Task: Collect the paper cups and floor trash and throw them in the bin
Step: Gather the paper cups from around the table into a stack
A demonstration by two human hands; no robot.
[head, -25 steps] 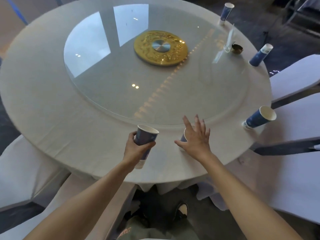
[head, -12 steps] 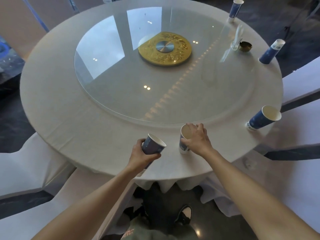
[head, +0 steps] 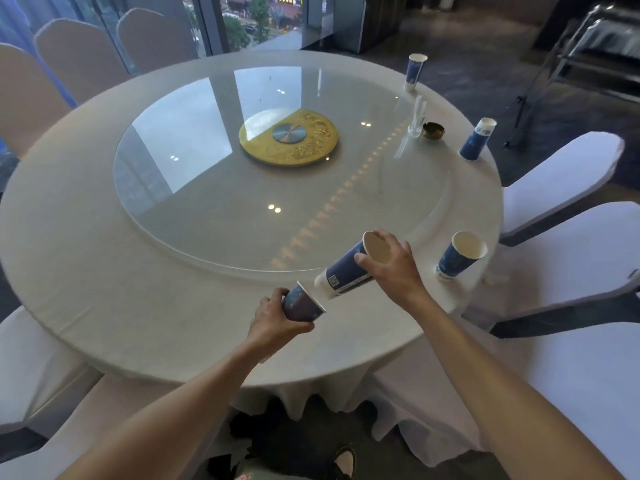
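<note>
My left hand (head: 273, 322) grips a blue paper cup (head: 303, 304) tipped on its side, its mouth facing right, over the near edge of the round table (head: 104, 289). My right hand (head: 393, 266) holds a second blue cup (head: 346, 268) by its rim, lifted and tilted with its base pointing down-left toward the first cup's mouth. Three more blue cups stand on the table's right side: one near (head: 459, 256), one further back (head: 477, 139), one at the far edge (head: 415, 71).
A glass turntable (head: 207, 188) with a gold centre disc (head: 289, 138) fills the table's middle. A clear glass holder (head: 416, 121) and a brass ashtray (head: 434, 129) sit at the right. White-covered chairs (head: 554, 174) ring the table. A metal rack (head: 588, 46) stands at the far right.
My right hand closed round the standing cup's rim, lifted it off the table and tilted it toward the left cup. My left hand tipped its cup sideways. The view rose.
</note>
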